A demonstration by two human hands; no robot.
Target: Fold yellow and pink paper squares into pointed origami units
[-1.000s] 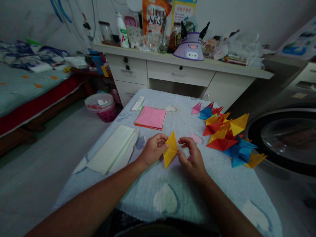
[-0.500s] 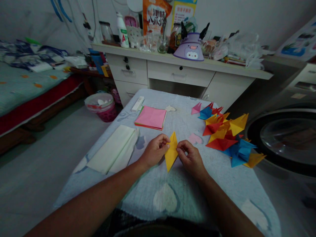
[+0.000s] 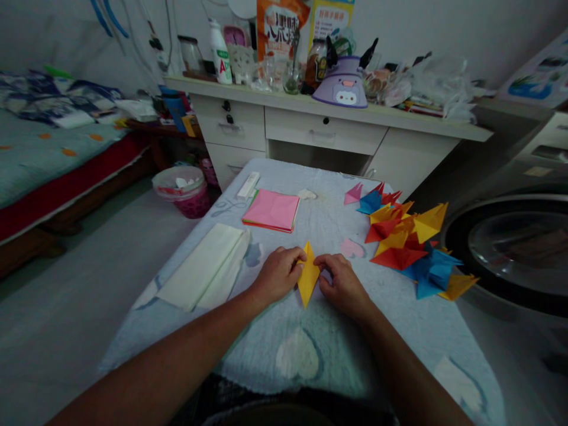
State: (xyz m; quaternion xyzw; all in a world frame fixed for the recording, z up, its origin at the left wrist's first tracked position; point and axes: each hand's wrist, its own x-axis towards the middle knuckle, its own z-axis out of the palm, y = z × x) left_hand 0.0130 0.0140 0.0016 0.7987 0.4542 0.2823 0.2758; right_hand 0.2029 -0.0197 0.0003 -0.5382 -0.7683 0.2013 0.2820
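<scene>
A yellow piece of origami paper (image 3: pixel 307 278), folded into a narrow diamond, points toward me above the cloth-covered table (image 3: pixel 248 349). My left hand (image 3: pixel 280 271) pinches its left edge between thumb and fingers. At its right edge, my right hand (image 3: pixel 341 280) has thumb and forefinger closed on the paper. Beyond my hands lies a stack of square coloured paper (image 3: pixel 271 209), pink on top. Several folded paper cranes (image 3: pixel 399 236) in red, yellow, blue and pink are heaped to the right.
Left on the table are a folded pale cloth or paper (image 3: pixel 202 266) and a small white box (image 3: pixel 248 186). A cluttered white desk (image 3: pixel 319 121) stands behind. A pink bin (image 3: pixel 186 195) is on the floor at left, a washing machine (image 3: pixel 519 248) at right.
The yellow paper has turned slightly and now stands more upright along its long axis. Both hands have shifted a little, the right fingers moving up along its edge.
</scene>
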